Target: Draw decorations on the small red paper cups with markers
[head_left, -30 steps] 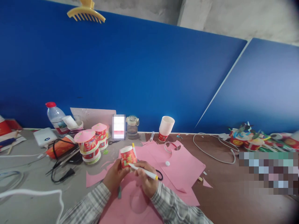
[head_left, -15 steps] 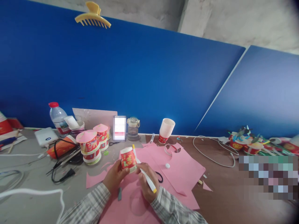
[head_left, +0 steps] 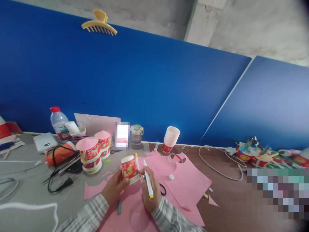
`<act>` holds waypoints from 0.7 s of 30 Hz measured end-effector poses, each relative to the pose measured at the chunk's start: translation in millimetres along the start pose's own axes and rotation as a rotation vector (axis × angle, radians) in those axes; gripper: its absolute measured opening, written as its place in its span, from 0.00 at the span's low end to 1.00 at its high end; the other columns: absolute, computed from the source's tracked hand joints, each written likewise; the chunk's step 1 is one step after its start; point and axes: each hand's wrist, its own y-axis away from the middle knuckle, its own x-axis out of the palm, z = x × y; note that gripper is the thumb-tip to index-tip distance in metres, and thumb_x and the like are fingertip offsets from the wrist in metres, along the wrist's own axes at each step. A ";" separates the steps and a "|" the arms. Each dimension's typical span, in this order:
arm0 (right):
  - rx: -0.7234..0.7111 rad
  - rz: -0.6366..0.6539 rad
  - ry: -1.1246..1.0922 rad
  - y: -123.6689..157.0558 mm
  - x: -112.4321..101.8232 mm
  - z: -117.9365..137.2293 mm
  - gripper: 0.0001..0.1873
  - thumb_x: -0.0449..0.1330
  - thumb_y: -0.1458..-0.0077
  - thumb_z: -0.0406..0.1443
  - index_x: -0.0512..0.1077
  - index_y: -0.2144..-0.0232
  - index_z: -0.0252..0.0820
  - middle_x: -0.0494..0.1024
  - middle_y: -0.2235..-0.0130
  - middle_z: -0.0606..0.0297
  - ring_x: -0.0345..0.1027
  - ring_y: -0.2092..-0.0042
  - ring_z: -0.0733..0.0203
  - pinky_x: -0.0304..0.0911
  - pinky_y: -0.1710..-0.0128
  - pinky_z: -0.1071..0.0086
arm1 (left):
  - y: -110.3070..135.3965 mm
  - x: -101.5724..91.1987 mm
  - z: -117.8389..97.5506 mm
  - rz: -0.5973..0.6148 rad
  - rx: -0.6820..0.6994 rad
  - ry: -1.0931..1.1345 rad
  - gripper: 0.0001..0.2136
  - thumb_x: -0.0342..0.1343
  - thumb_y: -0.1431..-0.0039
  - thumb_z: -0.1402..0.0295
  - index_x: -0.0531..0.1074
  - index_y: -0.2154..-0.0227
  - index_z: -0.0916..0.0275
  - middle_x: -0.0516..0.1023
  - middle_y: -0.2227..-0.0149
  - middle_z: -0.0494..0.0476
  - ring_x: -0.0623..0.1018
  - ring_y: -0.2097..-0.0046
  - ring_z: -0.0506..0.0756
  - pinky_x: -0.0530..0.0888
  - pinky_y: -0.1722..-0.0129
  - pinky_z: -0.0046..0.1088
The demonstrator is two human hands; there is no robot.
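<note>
My left hand (head_left: pixel 115 187) grips a red paper cup (head_left: pixel 129 168) with gold print, held slightly tilted with a white edge at top and bottom. In my right hand (head_left: pixel 151 190) is a white marker (head_left: pixel 149 183) with a yellow end, slanting between thumb and fingers close to the cup's right side. A thin yellow-and-white stick (head_left: pixel 136 160) shows just behind the cup; what it is I cannot tell. Beside my right hand, a black scissor-like loop (head_left: pixel 163 189) shows, the rest hidden. Pink paper sheets (head_left: pixel 185 183) lie under both hands.
Stacked red cups with pink cone tops (head_left: pixel 88 153) stand at left, near a black plug (head_left: pixel 64 184) and a power bank (head_left: pixel 44 142). Farther back are a glass jar (head_left: pixel 136 137) and a stack of paper cups (head_left: pixel 171 138). A white cable (head_left: pixel 218 174) lies at right.
The marker has turned more upright in my right hand, and the cup has tilted a little. Both hands appear slightly lower as the camera view shifts.
</note>
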 end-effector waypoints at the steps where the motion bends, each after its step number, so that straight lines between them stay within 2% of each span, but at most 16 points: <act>1: -0.002 0.004 0.002 0.6 0.6 -1.5 0.21 0.53 0.51 0.30 0.63 0.53 0.49 0.75 0.64 0.61 0.71 0.65 0.50 0.69 0.65 0.62 | -0.1 -0.4 0.7 0.006 0.002 0.011 0.19 0.58 0.68 0.62 0.71 0.68 0.64 0.80 0.67 0.66 0.74 0.62 0.70 0.70 0.63 0.46; 6: -0.007 0.017 -0.005 3.0 1.9 -4.8 0.23 0.53 0.51 0.28 0.62 0.51 0.50 0.75 0.63 0.61 0.71 0.64 0.50 0.69 0.63 0.61 | 0.4 -2.5 4.6 0.014 0.012 0.001 0.19 0.58 0.66 0.63 0.71 0.67 0.63 0.80 0.66 0.66 0.73 0.61 0.69 0.70 0.62 0.45; 11: -0.041 0.038 0.002 2.2 0.6 -3.1 0.23 0.53 0.51 0.28 0.63 0.52 0.48 0.75 0.63 0.61 0.71 0.64 0.51 0.69 0.63 0.62 | 1.7 -2.6 7.6 -0.021 0.029 -0.037 0.16 0.57 0.65 0.64 0.71 0.69 0.64 0.80 0.70 0.66 0.75 0.66 0.69 0.70 0.64 0.47; 13: -0.038 0.032 0.007 1.5 0.2 -1.3 0.22 0.53 0.51 0.28 0.63 0.53 0.48 0.75 0.63 0.61 0.71 0.63 0.51 0.68 0.62 0.62 | 2.1 -2.5 8.8 -0.001 0.038 -0.004 0.16 0.57 0.63 0.64 0.71 0.67 0.64 0.80 0.66 0.67 0.74 0.64 0.69 0.69 0.62 0.47; 17: -0.031 0.077 0.010 1.3 -0.7 4.1 0.19 0.52 0.51 0.29 0.65 0.55 0.48 0.74 0.64 0.61 0.71 0.63 0.50 0.68 0.62 0.61 | 2.7 -2.3 12.1 -0.003 0.045 0.151 0.23 0.55 0.60 0.65 0.65 0.56 0.62 0.75 0.56 0.66 0.68 0.54 0.68 0.66 0.55 0.46; 21: -0.094 0.125 0.011 5.9 -1.2 9.7 0.21 0.53 0.51 0.29 0.65 0.54 0.49 0.74 0.62 0.60 0.70 0.60 0.49 0.67 0.60 0.61 | 2.6 -1.4 14.8 0.069 0.093 0.190 0.22 0.55 0.59 0.66 0.66 0.57 0.62 0.74 0.55 0.66 0.67 0.52 0.68 0.63 0.53 0.46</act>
